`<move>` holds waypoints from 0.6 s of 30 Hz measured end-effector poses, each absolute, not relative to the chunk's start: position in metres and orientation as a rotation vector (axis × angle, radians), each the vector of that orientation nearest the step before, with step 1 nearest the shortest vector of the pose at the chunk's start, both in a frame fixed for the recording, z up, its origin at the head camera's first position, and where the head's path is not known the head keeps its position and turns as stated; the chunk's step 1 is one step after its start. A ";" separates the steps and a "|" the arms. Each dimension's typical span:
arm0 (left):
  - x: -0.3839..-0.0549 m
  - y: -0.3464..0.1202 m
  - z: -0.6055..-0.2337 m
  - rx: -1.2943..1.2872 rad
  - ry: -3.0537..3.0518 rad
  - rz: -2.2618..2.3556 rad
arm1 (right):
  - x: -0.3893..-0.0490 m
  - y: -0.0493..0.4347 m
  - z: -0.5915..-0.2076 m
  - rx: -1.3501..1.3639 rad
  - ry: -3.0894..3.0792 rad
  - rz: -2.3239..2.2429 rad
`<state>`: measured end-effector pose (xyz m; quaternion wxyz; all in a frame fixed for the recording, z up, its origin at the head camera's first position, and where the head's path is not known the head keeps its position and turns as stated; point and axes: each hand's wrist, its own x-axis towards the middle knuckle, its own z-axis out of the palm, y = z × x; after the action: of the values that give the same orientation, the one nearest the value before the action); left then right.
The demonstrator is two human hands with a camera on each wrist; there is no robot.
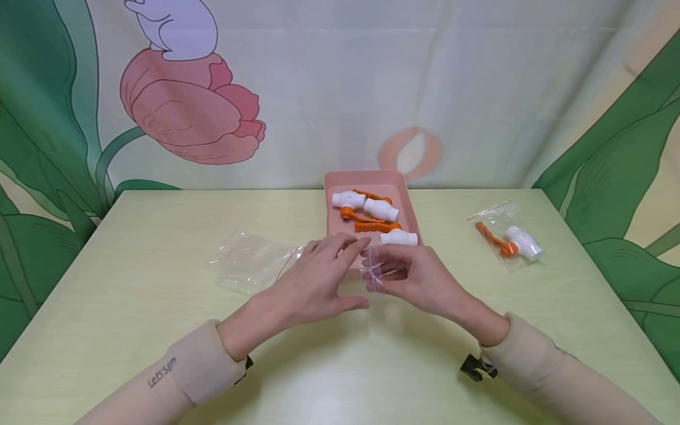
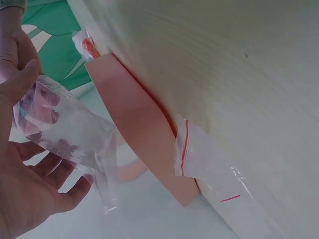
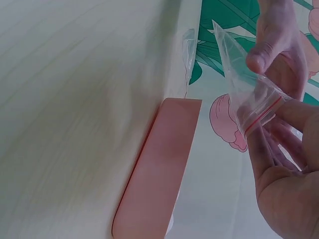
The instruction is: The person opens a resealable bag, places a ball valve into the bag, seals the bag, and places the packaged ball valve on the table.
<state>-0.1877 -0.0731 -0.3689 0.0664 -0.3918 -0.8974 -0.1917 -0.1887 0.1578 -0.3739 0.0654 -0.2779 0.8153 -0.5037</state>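
Note:
A small clear zip bag (image 1: 374,273) is pinched by my right hand (image 1: 425,280) near its red seal line (image 3: 263,116). The rest of the bag stretches toward my left hand (image 1: 319,280), whose fingers are spread and loosely bent beside it. In the left wrist view the bag (image 2: 75,124) looks flat, with nothing inside. Just beyond both hands is a pink tray (image 1: 366,179). It carries several white plastic ball valves (image 1: 381,210) with orange handles (image 1: 377,227); the hands cover its near end.
More clear zip bags (image 1: 247,262) lie flat on the table left of the tray. To the right, another bag (image 1: 499,218) encloses a white valve (image 1: 525,242) with an orange handle. A printed curtain (image 1: 329,88) hangs behind the table's back edge.

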 end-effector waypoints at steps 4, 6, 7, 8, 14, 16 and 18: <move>-0.189 -0.075 -0.370 -1.166 -2.728 -0.577 | -0.189 0.159 -0.373 -0.809 2.474 -1.527; -0.191 -0.075 -0.372 -1.155 -2.737 -0.568 | -0.189 0.159 -0.373 -0.796 2.466 -1.546; -0.191 -0.076 -0.372 -1.150 -2.740 -0.562 | -0.189 0.159 -0.373 -0.791 2.465 -1.552; -0.192 -0.076 -0.373 -1.146 -2.743 -0.555 | -0.189 0.159 -0.373 -0.785 2.459 -1.559; -0.197 -0.079 -0.376 -1.128 -2.757 -0.560 | -0.190 0.161 -0.373 -0.751 2.426 -1.571; -0.198 -0.080 -0.377 -1.117 -2.771 -0.567 | -0.190 0.161 -0.372 -0.739 2.416 -1.572; -0.199 -0.081 -0.378 -1.107 -2.787 -0.573 | -0.190 0.161 -0.372 -0.735 2.412 -1.570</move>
<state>-0.1989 -0.0807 -0.3777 0.0442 -0.3622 -0.9120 -0.1875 -0.1904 0.1607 -0.3719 0.0855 -0.2465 0.8091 -0.5266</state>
